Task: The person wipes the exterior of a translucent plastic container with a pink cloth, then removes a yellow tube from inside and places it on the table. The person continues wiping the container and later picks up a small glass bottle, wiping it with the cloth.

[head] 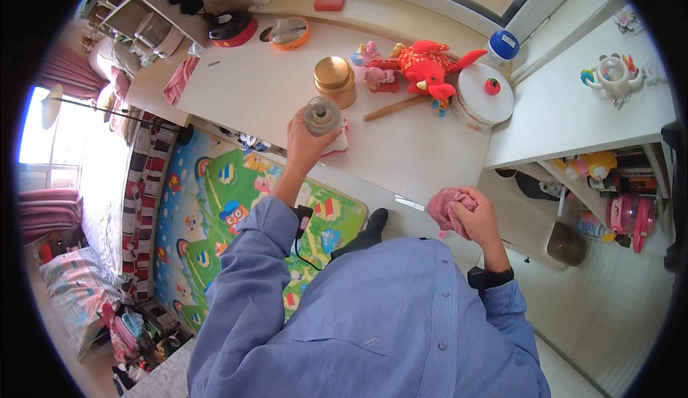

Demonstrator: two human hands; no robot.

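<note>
My left hand (309, 143) is closed around a clear round container (329, 109) with a dark-topped piece at its middle. A small white item with red trim (339, 144) lies on the white tabletop (258, 86), partly hidden below that hand. Whether the container rests on the item or is held above it, I cannot tell. Just behind stands a gold-coloured canister (335, 78). In my right hand (475, 218), beyond the table's front edge, is a crumpled pink cloth (447, 211).
Across the table are a red plush toy (424, 67), pink pig figurines (379, 78), a wooden stick (392, 109) and a white round box (485, 97). An orange-rimmed bowl (290, 33) and a black-and-red round case (232, 28) sit back left. A cartoon play mat (236, 183) covers the floor.
</note>
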